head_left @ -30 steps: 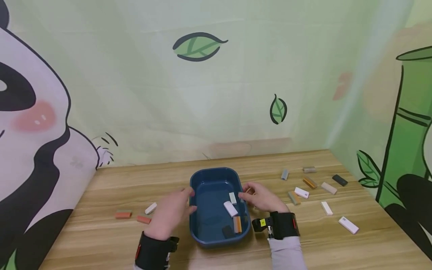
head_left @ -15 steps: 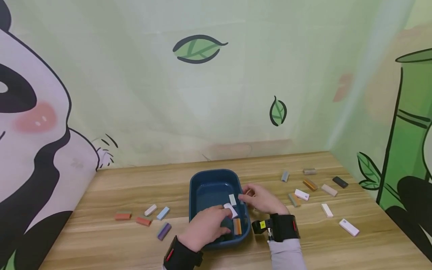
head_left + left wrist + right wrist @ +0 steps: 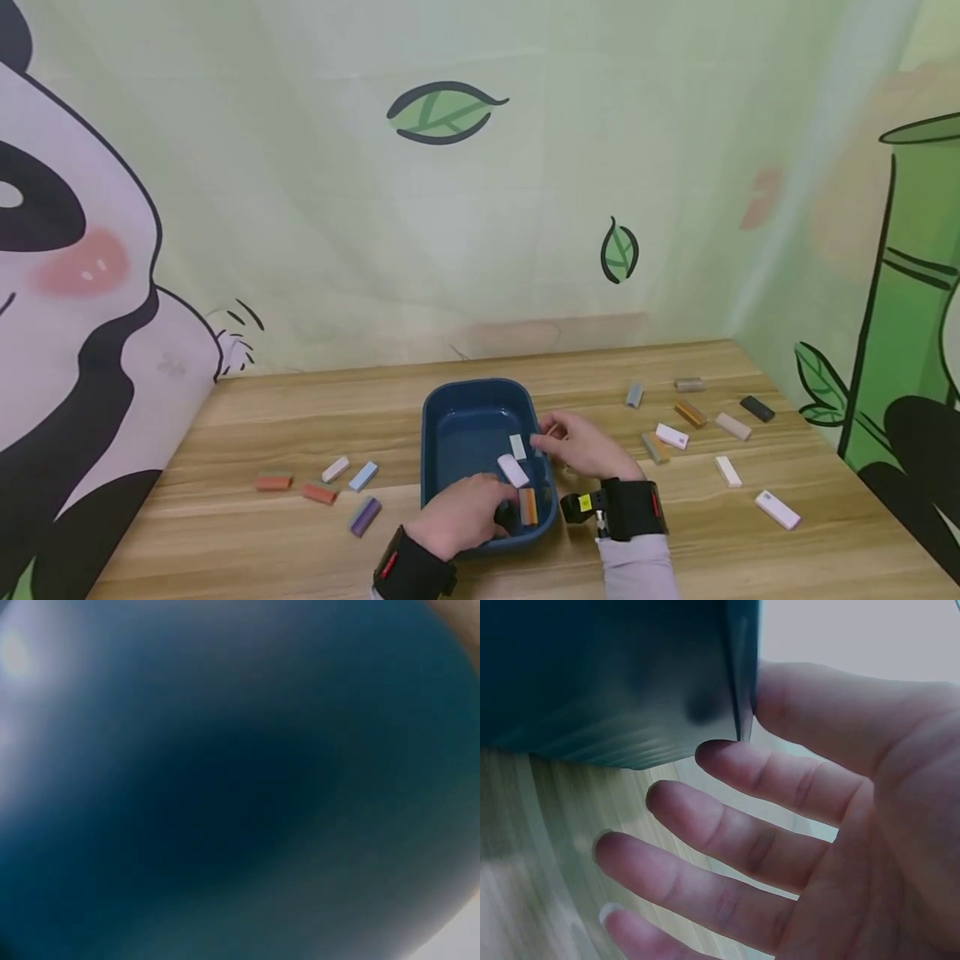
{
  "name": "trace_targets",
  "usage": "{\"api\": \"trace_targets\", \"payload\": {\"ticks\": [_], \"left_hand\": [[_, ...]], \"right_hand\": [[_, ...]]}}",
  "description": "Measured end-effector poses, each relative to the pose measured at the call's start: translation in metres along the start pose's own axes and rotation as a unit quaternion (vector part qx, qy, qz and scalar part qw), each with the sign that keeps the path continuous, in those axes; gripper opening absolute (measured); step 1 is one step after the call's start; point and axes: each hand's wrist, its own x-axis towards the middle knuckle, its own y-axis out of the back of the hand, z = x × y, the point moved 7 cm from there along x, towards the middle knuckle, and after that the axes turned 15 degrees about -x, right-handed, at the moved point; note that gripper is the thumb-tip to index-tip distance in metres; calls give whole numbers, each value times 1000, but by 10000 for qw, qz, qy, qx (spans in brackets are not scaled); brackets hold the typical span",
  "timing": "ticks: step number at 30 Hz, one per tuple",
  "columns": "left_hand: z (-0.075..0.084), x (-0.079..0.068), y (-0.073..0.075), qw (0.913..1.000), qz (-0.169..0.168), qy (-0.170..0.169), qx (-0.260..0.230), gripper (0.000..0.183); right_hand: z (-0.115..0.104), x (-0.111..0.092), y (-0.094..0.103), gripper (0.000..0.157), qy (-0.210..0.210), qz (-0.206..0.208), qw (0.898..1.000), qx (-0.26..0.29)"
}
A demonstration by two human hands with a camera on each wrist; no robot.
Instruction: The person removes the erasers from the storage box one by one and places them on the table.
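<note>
A dark blue plastic bin [image 3: 480, 392] stands on the wooden table. My right hand [image 3: 588, 443] pinches its right rim, thumb over the edge and index finger beneath; the other fingers spread loosely outside in the right wrist view. My left hand [image 3: 465, 510] reaches into the bin's near end, thumb and index finger around a small black block [image 3: 506, 517]. Beside these fingers lie an orange-and-grey striped block [image 3: 528, 507], a white block [image 3: 513, 471] and a smaller pale block [image 3: 517, 447]. Blurred dark blue plastic fills the left wrist view, hiding the left fingers there.
Left of the bin lie two orange-red blocks [image 3: 273, 482], a white block [image 3: 335, 469], a light blue block [image 3: 363, 476] and a purple block [image 3: 365, 517]. Several white, grey, brown and black blocks [image 3: 757, 408] are scattered to the right. A printed cloth [image 3: 555, 192] hangs behind the table.
My left hand has moved from the bin's left rim into its near end, onto the black block. The light blue and purple blocks came into view. My right hand stays at the rim.
</note>
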Motion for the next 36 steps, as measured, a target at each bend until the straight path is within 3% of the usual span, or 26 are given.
{"api": "trace_targets", "payload": {"ticks": [6, 13, 23, 30, 36], "left_hand": [[-1, 2, -4, 10000, 6, -66, 41, 29], [-6, 1, -4, 9997, -10, 189, 181, 30], [-4, -2, 1, 9988, 304, -42, 378, 27], [-6, -20, 36, 9968, 788, -53, -97, 26], [-28, -49, 78, 9876, 1395, 388, -600, 26]], "right_hand": [[-1, 0, 0, 18, 47, 22, 10000, 53], [-4, -1, -2, 17, 116, -21, 9999, 70], [-2, -5, -5, 18, 146, -14, 9999, -4], [-1, -7, -6, 19, 193, -55, 9997, 124], [-3, -8, -4, 23, 299, -120, 9993, 165]]}}
